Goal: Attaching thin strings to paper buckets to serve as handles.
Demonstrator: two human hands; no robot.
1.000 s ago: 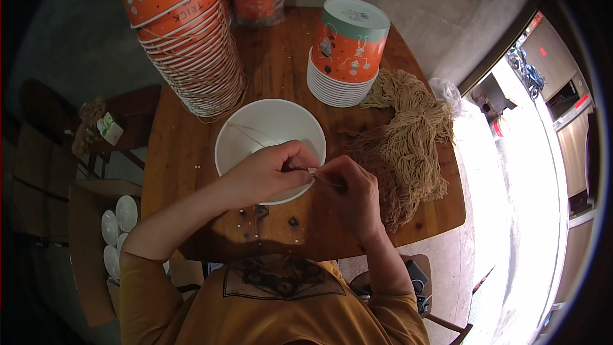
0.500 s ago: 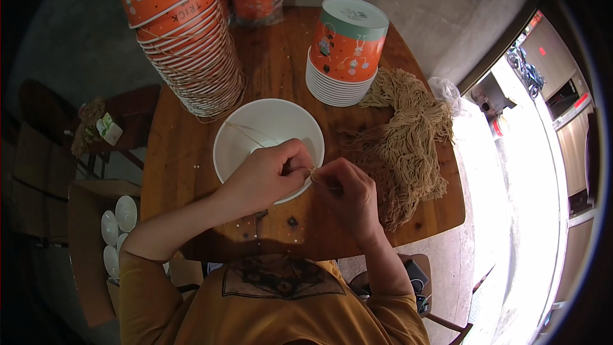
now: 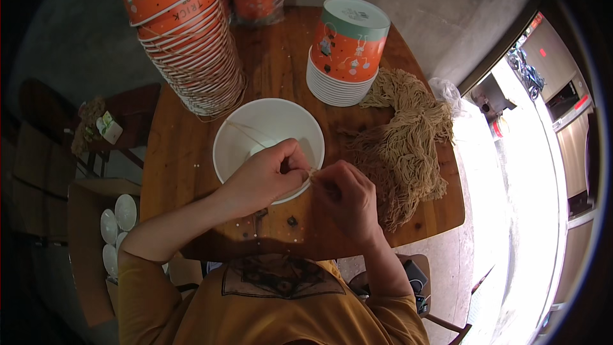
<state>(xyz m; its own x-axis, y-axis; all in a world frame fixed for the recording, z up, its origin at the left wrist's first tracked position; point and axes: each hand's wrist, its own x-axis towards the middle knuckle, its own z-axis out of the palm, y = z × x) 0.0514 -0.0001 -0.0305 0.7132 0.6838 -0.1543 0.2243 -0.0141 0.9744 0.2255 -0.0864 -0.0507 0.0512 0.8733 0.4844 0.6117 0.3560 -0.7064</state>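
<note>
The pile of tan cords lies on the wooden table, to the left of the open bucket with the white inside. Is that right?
Not quite: the head view shows the pile of tan cords to the right of the open bucket with the white inside. It does lie on the wooden table.

Curled left grip (image 3: 270, 175) beside right grip (image 3: 348, 198)

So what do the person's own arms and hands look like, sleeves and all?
The left hand and right hand are ungloved; the forearms are bare, with no watch or bracelet visible. The left sleeve and right sleeve are mustard yellow, ending near the elbows; the matching shirt has a dark framed print. Whether the fingers carry rings I can't tell.
</note>
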